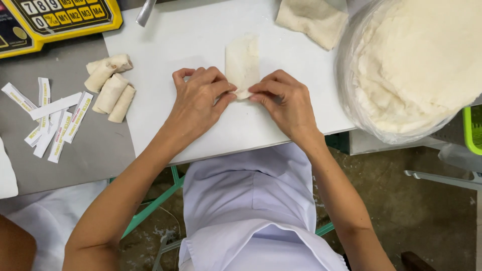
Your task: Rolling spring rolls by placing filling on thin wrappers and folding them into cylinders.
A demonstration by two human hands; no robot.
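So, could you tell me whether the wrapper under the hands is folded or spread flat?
Folded: the wrapper lies as a narrow strip, both hands' fingers pinching its near end.

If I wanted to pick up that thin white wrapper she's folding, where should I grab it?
Probably by its near end, coming from the person's side. The wrapper lies flat on the white board, so only an edge gives a hold. The left hand and right hand already pinch that near edge, one at each corner.

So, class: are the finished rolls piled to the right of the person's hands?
No: the finished rolls lie left of the left hand and right hand, which pinch the folded wrapper.
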